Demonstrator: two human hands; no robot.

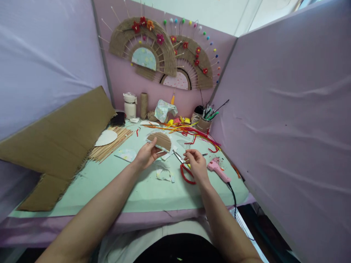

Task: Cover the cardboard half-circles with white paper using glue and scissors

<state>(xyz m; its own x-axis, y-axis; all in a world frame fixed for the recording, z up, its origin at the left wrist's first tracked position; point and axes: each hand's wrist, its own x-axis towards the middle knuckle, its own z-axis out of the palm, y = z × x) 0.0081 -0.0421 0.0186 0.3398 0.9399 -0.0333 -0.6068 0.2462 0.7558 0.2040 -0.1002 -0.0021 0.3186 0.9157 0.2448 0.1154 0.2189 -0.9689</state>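
Note:
A half-round piece of brown cardboard [161, 141] with a pale patterned edge is in my left hand [147, 155], the thumb on its face and the fingers beneath. My right hand [196, 165] is to the right of it, apart from the cardboard, its fingertips pinched together; whatever they hold is too small to make out. Red-handled scissors [187, 174] lie on the table just left of and partly under my right hand. Scraps of patterned paper [164, 172] rest below the cardboard. Right of my right hand lies a pink glue gun [218, 170].
A large cardboard sheet [60, 142] and thin sticks [112, 144] lie at the left of the green-covered table [131, 199]. Colourful pipe cleaners [192, 131], a white jar [129, 106] and a pen holder [204, 124] stand or lie at the back. Decorated cardboard arches [142, 47] hang behind.

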